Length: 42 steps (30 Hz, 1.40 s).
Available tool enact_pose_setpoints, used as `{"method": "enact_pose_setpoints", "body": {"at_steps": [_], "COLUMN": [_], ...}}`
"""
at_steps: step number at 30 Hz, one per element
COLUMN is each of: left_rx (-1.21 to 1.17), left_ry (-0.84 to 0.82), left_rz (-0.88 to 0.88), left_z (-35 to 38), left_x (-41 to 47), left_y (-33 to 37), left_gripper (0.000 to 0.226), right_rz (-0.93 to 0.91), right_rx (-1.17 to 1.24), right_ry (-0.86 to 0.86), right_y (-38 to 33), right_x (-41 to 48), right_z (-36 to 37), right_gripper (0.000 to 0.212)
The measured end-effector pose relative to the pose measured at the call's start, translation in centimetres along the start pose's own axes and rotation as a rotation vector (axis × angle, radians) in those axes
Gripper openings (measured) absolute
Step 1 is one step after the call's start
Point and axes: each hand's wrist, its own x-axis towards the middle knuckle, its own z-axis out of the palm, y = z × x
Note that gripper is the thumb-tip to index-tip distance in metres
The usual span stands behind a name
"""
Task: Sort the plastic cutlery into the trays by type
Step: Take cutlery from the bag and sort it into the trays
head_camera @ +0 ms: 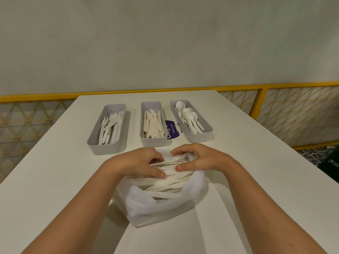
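Low in the middle of the frame, two hands reach into a bag of cutlery point(166, 186).
Left hand point(141, 164) and right hand point(199, 160) each curl fingers and thumb round pale pieces at the mouth of the white plastic bag point(156, 211) on the table point(55, 171). Above them stand three grey trays: fork tray point(106, 149) left, knife tray point(153, 142) centre, spoon tray point(200, 137) right, with a purple card point(172, 130) between the last two.

I count three grey trays: one fork tray point(95, 142), one knife tray point(153, 142), one spoon tray point(200, 137). One counter point(247, 153). One plastic bag point(161, 211) of cutlery point(165, 187), pieces overlapping, tally not possible. One purple card point(171, 132). Two hands: left hand point(139, 164), right hand point(199, 160).
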Motion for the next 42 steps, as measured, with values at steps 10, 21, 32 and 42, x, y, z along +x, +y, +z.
{"method": "enact_pose_setpoints", "body": {"at_steps": [10, 21, 32, 42], "left_rx": [0.045, -0.276, -0.722, -1.624], "left_ry": [-0.001, 0.213, 0.622, 0.783], "left_rz": [0.001, 0.018, -0.019, -0.073], "left_z": [0.0, -1.5, -3.4, -5.4], "left_x": [0.2, -0.9, -0.3, -0.1], "left_y": [0.1, -0.5, -1.4, -3.7], "left_gripper": [0.027, 0.012, 0.015, 0.021], "right_rz": [-0.046, -0.085, -0.072, -0.138], "right_rx": [0.122, 0.387, 0.333, 0.074], "right_ry": [0.198, 0.387, 0.330, 0.206], "right_y": [0.1, -0.5, -0.4, -0.6], "right_x": [0.3, -0.2, 0.3, 0.5], "right_z": [0.4, 0.2, 1.0, 1.4], "right_gripper": [0.029, 0.036, 0.048, 0.025]}}
